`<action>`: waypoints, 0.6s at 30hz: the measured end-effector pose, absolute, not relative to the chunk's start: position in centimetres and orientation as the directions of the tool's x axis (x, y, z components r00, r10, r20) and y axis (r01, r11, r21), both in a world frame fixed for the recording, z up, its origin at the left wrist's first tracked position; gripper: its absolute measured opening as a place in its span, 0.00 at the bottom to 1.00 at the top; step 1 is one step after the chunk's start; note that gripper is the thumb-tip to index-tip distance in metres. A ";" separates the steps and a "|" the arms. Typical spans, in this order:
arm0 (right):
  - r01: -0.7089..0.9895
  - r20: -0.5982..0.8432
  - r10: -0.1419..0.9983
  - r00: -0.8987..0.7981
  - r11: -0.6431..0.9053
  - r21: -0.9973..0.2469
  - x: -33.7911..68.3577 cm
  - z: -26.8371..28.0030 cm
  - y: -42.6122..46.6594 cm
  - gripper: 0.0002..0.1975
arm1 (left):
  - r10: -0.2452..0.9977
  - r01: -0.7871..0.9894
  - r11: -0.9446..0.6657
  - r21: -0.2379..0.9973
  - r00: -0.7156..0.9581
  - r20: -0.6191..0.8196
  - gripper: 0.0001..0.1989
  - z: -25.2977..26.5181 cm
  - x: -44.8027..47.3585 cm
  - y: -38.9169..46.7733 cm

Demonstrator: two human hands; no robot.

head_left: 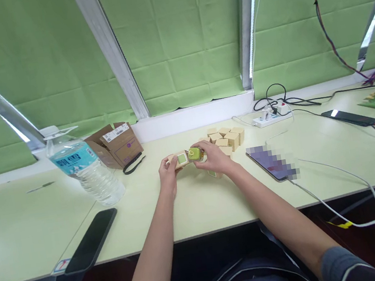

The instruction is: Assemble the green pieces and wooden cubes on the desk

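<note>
My left hand (168,177) is closed around a small tan cardboard box (178,159) with a green square on its face. My right hand (216,157) grips a small green-topped object (195,153), held close against the right end of that box. Its lower part looks clear, but the fingers cover much of it. Below my right hand, another small box with a green square (213,173) shows in part. Just beyond that hand, several plain tan boxes (233,140) stand in a cluster on the table, some of them hidden by it.
A large water bottle (85,171), an open carton (120,146) and a black strap (132,164) occupy the left side. A black phone (91,241) lies at the front edge. To the right are a cabled phone (271,163), a power strip (272,116) and another phone (351,118).
</note>
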State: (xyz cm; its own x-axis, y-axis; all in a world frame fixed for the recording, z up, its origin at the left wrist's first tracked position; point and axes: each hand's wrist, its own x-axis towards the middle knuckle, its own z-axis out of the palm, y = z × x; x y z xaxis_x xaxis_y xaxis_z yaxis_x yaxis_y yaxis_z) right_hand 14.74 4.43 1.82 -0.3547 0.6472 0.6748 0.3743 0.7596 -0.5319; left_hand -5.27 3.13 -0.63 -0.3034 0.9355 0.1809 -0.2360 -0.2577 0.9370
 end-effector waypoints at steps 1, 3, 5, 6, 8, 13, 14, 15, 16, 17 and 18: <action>0.368 0.665 0.648 -0.371 0.761 -0.535 14.8 1.9 4.3 0.22 | 0.935 -0.237 -0.258 0.936 -0.306 0.180 0.25 -0.6 -5.3 3.1; 0.363 0.640 0.655 -0.402 0.756 -0.545 14.9 2.1 4.1 0.22 | 0.935 -0.238 -0.257 0.937 -0.307 0.178 0.26 -0.6 -5.3 3.1; 0.366 0.617 0.663 -0.424 0.748 -0.553 15.0 2.3 3.9 0.22 | 0.935 -0.235 -0.256 0.938 -0.306 0.179 0.26 -0.5 -5.3 3.0; 0.366 0.609 0.665 -0.432 0.746 -0.555 15.1 2.3 3.9 0.22 | 0.935 -0.232 -0.256 0.938 -0.306 0.180 0.26 -0.5 -5.3 3.0; 0.363 0.600 0.664 -0.446 0.747 -0.557 15.1 2.4 3.8 0.22 | 0.934 -0.227 -0.257 0.939 -0.309 0.181 0.26 -0.5 -5.3 3.0; 0.365 0.583 0.663 -0.469 0.747 -0.556 15.2 2.4 3.7 0.22 | 0.936 -0.220 -0.256 0.941 -0.299 0.184 0.26 -0.5 -5.2 3.0; 0.367 0.580 0.664 -0.472 0.746 -0.556 15.2 2.4 3.7 0.22 | 0.937 -0.217 -0.255 0.942 -0.296 0.186 0.26 -0.5 -5.2 3.0; 0.370 0.575 0.666 -0.475 0.745 -0.556 15.2 2.4 3.6 0.22 | 0.938 -0.215 -0.255 0.943 -0.294 0.186 0.26 -0.6 -5.2 3.0; 0.373 0.570 0.668 -0.478 0.742 -0.557 15.2 2.4 3.6 0.22 | 0.938 -0.215 -0.254 0.943 -0.292 0.186 0.26 -0.6 -5.3 3.0; 0.377 0.564 0.671 -0.481 0.739 -0.558 15.2 2.4 3.6 0.22 | 0.938 -0.217 -0.254 0.943 -0.292 0.186 0.26 -0.6 -5.3 3.1; 0.382 0.558 0.676 -0.482 0.735 -0.561 15.3 2.5 3.5 0.22 | 0.938 -0.221 -0.255 0.941 -0.295 0.185 0.26 -0.6 -5.3 3.1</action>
